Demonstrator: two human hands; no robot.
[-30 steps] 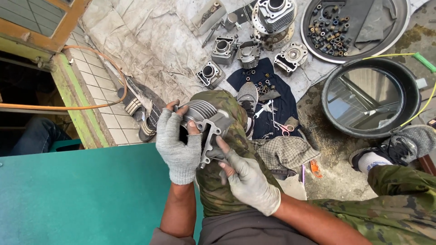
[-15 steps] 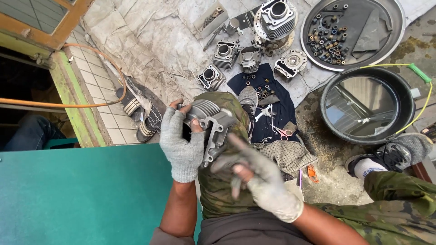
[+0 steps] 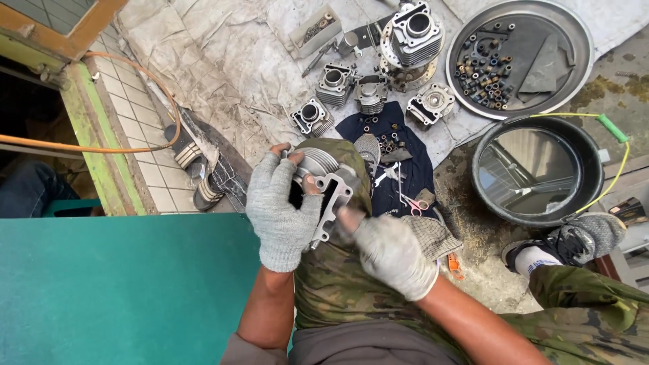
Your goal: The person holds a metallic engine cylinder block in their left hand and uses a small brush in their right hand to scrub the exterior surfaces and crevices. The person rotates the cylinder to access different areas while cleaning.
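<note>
Past my knee, spare engine cylinders (image 3: 332,76) sit on the grey tarp (image 3: 223,61). A round metal tray (image 3: 574,40) holds small fittings. A black water basin (image 3: 537,169) stands just below it.

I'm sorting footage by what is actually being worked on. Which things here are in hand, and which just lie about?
In hand:
- finned engine cylinder, gripped by the left hand
- right hand, fingers at the cylinder's flange

Lying about:
- other cylinders on the sheet
- round tray of small parts
- black basin of water
- scissors on the dark cloth
</note>
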